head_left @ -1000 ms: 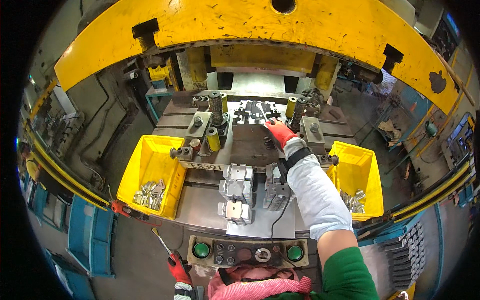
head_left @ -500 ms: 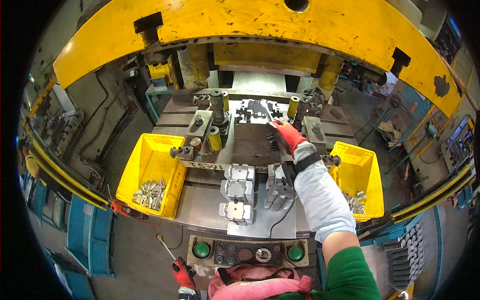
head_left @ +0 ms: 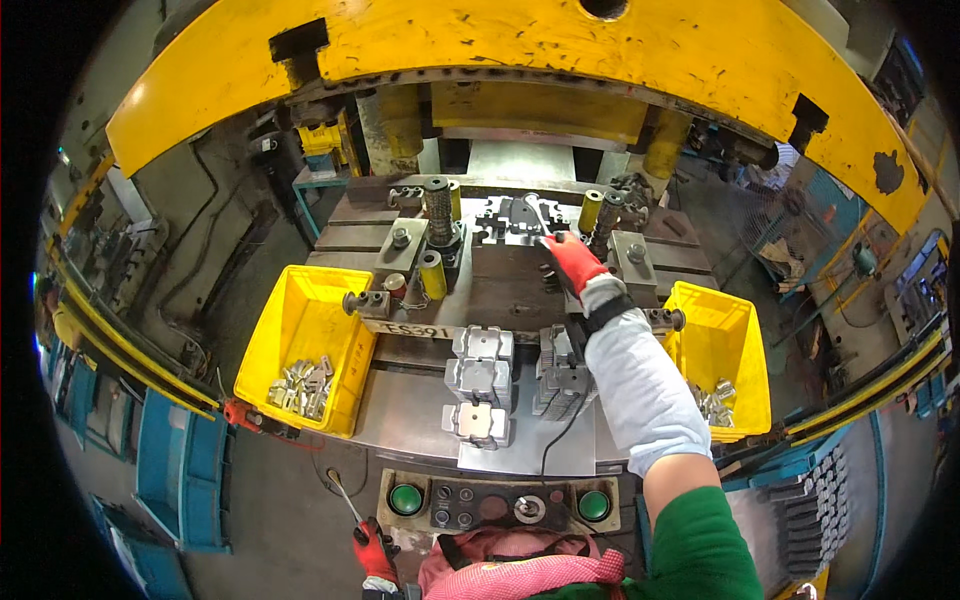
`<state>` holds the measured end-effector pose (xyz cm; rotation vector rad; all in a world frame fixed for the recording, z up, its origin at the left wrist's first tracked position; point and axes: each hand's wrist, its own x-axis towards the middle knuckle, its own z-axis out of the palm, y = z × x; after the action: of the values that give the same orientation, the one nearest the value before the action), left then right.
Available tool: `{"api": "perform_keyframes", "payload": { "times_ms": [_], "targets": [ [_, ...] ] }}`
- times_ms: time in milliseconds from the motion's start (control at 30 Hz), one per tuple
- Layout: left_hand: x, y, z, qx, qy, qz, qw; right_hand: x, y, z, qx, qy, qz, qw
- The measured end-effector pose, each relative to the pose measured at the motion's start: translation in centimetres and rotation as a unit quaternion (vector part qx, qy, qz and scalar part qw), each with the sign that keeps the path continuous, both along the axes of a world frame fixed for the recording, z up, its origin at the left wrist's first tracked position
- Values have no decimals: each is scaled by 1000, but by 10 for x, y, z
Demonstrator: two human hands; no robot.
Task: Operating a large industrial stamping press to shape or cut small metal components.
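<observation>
Nearest, at the lower left, the left hand [head_left: 374,550] in a red glove is curled around the handle of a slim hand tool with a bright shaft [head_left: 345,497], its shaft slanting up and away over the floor. Just beside it stands a beige-framed control panel [head_left: 487,507] with two round green buttons.

Beyond the panel, near the front edge of the grey steel press bed [head_left: 405,420], stand a left stack of silver shaped metal parts [head_left: 478,375] and a right stack of silver metal parts [head_left: 565,375], apart from each other. Yellow plastic bins holding small silver metal pieces sit at the front left corner [head_left: 290,335] and front right corner [head_left: 722,345].

Farther back, the right hand [head_left: 574,262], also red-gloved, is closed on a slender pale metal tool [head_left: 541,220]; its exact grip is too small to tell. The tool's end lies over a dark flat form [head_left: 521,214] in the bright-faced steel die [head_left: 490,218], toward the bed's rear edge. Above hangs the yellow press beam [head_left: 480,45].

The step in hand appears to be tool work at the die; contact is unclear. The next move calls for a steady right wrist, and for hand and tool to be clear before any press stroke.
</observation>
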<state>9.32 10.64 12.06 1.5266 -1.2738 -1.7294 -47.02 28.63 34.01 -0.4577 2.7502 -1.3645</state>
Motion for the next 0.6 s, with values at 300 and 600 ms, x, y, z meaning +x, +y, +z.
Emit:
{"api": "perform_keyframes", "payload": {
  "times_ms": [300,600],
  "targets": [
    [14,0,-18,14,-55,-2,998,16,8,13,50,0,2,999],
    [17,-4,-21,-3,-39,-9,999,29,13,19,-94,29,-39,994]
  ]
}}
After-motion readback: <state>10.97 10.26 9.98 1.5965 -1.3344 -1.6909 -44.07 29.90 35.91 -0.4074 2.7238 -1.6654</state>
